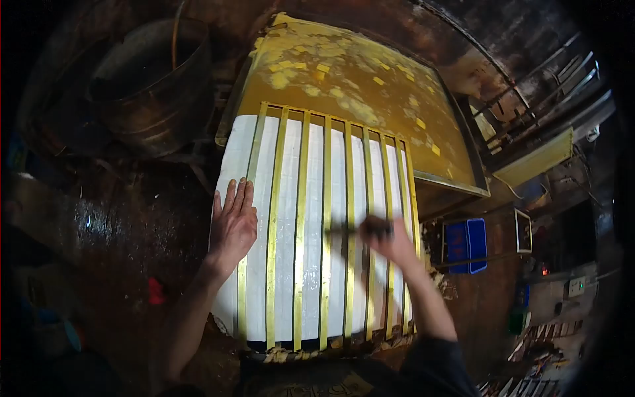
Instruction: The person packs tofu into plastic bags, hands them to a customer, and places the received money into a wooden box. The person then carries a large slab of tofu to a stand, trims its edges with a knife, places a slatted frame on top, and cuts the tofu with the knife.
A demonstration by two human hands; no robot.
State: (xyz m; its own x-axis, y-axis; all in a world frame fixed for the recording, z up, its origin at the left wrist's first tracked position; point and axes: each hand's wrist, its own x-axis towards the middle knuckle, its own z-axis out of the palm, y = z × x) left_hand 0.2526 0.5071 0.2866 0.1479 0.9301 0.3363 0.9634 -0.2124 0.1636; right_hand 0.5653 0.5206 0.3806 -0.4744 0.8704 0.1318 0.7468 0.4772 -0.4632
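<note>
A yellow slatted frame [326, 231] lies over a white sheet-like surface [284, 251] marked with faint lines. My left hand [235, 228] rests flat at the left side of the white surface, fingers extended and pointing away from me. Over the right part of the slats, my right hand [390, 241] is closed around a dark object [377, 226], blurred by motion and too unclear to name. A shadow falls on the slats just left of it.
Behind the frame stands a large tray [460, 187] of yellowish liquid with floating yellow pieces. A big dark barrel [149, 99] is at the upper left. Blue crates [466, 246] sit at the right, and a small red thing [156, 291] lies on the left floor.
</note>
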